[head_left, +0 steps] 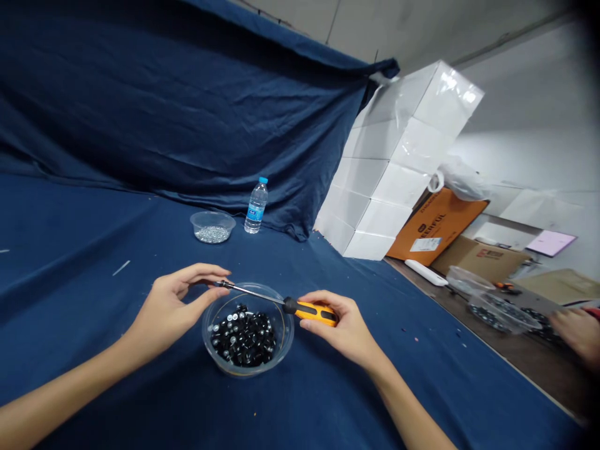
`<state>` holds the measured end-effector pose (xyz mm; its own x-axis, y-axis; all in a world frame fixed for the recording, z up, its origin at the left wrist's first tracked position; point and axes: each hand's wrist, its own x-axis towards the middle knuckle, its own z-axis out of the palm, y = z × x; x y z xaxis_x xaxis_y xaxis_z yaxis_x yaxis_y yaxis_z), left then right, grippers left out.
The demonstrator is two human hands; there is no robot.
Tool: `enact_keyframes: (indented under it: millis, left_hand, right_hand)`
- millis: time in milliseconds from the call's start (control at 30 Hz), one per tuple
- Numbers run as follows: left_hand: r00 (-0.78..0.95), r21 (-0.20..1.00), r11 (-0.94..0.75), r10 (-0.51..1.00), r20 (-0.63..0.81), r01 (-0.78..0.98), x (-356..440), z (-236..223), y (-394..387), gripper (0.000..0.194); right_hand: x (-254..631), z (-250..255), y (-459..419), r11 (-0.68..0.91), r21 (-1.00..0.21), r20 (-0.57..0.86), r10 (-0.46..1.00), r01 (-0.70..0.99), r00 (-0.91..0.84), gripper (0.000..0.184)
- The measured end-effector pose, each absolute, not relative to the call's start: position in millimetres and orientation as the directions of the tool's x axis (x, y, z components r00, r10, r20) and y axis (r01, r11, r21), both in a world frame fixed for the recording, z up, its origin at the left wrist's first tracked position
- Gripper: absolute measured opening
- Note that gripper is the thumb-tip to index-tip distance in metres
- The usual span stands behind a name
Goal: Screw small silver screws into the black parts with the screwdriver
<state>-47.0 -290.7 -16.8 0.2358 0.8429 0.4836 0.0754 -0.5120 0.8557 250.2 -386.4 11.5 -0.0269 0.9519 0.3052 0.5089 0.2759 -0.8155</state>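
My right hand (340, 322) is wrapped round the yellow and black handle of a screwdriver (315, 312). The shaft points left across the top of a clear round plastic bowl (287, 344). At the shaft's tip, my left hand (175, 300) pinches a small black piece (224, 284) between thumb and fingers; its exact kind is too small to make out. Inside the bowl lies a heap of small black parts (246, 340), some with shiny silver round faces. Both hands are above the blue cloth, on either side of the bowl.
Further back on the blue cloth (140, 250) are a clear bowl of small silver parts (212, 234) and a water bottle (256, 206). White boxes (375, 181) are stacked behind at right. Another person's hand (579, 334) is by a tub of parts (504, 312) at far right.
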Motion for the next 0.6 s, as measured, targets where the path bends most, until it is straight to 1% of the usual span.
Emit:
enact_keyframes:
  millis: [100,200,300,400,533,600]
  left_hand:
    - [0.243,0.847,-0.529,0.829,0.504,0.046,-47.9,-15.3,-291.5,0.02]
    - [0.261,0.824,-0.565,0.801,0.539,0.032,-48.4,-12.9,-292.6,0.012]
    - [0.266,0.788,-0.615,0.765,0.586,0.031,-49.3,-10.2,-294.3,0.006]
    - [0.271,0.749,-0.66,0.731,0.626,0.051,-50.9,-8.1,-296.2,0.003]
    - [0.276,0.695,-0.713,0.689,0.67,0.091,-52.5,-5.6,-298.1,0.004]
    - [0.273,0.668,-0.736,0.669,0.692,0.109,-52.3,-4.2,-298.6,0.005]
  right_hand:
    - [248.4,12.7,-386.6,0.391,-0.756,0.424,0.904,0.525,-0.063,0.025]
    - [248.0,13.8,-386.8,0.431,-0.734,0.458,0.885,0.525,-0.087,0.023]
    - [249.3,13.5,-386.2,0.39,-0.759,0.404,0.91,0.521,-0.094,0.024]
    - [250.9,12.1,-385.6,0.33,-0.802,0.341,0.937,0.497,-0.073,0.026]
    - [252.6,8.5,-385.0,0.221,-0.894,0.225,0.974,0.39,-0.036,0.029]
    - [253.2,6.4,-384.5,0.188,-0.919,0.189,0.981,0.346,-0.033,0.032]
